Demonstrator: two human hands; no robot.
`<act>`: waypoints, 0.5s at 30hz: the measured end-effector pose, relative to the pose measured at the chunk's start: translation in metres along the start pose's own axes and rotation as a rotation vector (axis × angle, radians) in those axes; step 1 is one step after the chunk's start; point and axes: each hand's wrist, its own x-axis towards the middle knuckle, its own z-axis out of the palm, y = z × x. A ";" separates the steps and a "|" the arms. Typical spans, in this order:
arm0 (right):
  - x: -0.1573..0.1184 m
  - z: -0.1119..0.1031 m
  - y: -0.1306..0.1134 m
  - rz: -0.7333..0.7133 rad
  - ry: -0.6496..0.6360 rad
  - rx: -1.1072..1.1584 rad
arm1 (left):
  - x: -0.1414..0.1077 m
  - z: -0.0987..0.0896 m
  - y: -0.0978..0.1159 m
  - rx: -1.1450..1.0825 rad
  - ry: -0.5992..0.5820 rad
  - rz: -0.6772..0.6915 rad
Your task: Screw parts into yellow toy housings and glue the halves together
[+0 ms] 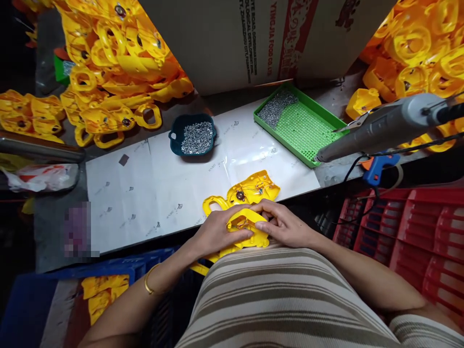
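Note:
Close to my body, at the table's front edge, I hold a yellow plastic shell (pixel 259 238) with both hands. My left hand (pixel 221 229) grips its left side, the thumb lying across the front. On the right side, my right hand (pixel 284 224) pinches the same shell between thumb and bent fingers. Thin wires show inside its hollow. Just beyond my fingers, another yellow shell half (pixel 261 186) lies on the white board (pixel 174 193), with wires and a small round dark part in it. A yellow loop-shaped handle (pixel 213 205) sticks out beside my left hand.
A dark bowl (pixel 174 145) of small screws and a green tray (pixel 311 116) with screws stand on the board. A grey electric screwdriver (pixel 384 125) points in from the right. Yellow shells (pixel 126 63) are heaped behind, by a carton (pixel 217 43). Red crates (pixel 416 227) stand right.

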 end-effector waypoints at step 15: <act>0.022 -0.051 0.042 0.317 0.314 0.041 | 0.063 -0.040 0.017 0.221 0.061 0.125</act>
